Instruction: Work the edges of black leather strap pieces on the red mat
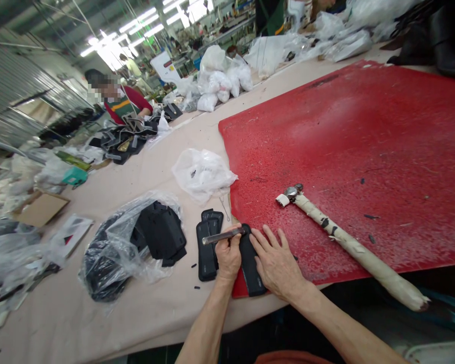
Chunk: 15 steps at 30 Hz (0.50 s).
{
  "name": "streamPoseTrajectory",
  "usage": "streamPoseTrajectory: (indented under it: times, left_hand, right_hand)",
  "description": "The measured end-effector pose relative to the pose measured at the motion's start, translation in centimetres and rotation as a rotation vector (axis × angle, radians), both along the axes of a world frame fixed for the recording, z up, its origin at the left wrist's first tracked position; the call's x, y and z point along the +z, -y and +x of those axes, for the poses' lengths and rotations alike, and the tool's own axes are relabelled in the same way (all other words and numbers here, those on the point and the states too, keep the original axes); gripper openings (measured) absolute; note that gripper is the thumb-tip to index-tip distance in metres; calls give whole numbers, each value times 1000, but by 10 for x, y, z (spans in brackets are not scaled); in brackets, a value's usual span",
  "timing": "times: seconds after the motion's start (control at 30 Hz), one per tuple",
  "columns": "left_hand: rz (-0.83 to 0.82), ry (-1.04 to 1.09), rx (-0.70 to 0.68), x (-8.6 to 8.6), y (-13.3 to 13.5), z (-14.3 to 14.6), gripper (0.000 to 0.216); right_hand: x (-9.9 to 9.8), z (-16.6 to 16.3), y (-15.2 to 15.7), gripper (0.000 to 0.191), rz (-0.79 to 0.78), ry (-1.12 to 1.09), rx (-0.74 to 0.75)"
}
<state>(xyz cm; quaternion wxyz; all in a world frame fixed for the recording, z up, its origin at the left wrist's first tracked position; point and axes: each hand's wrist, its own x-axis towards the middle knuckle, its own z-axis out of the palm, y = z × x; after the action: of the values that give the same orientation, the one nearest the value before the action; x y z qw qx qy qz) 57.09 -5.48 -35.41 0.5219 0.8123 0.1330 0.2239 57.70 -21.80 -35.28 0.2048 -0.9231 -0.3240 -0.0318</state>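
Head view: left hand (pixel 227 258), metal tool (pixel 222 236), right hand (pixel 278 263) at mat (pixel 345 151) edge

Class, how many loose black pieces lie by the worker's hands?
3: one black piece under the right hand on the red mat; two overlapping pieces beside the left hand. More may hide beneath.

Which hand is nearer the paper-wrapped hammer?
Right. The right hand lies flat on a black strip just left of the hammer; the left hand is farther left, gripping a metal tool.
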Motion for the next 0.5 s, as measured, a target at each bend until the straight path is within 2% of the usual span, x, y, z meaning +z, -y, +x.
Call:
streamPoseTrajectory:
  times: [0.17,0.37,0.5]
  left_hand:
    - [-10,0,82,0,-2,-3,24]
    - [-19,0,24,-7,-3,-4,22]
    - [-2,5,55,-8,-4,-7,23]
  right_hand:
    - [2,-2,1,56,-2,-7,-24]
    - [1,0,2,56,-1,5,-23]
    - [1,4,4,54,-11,-2,2]
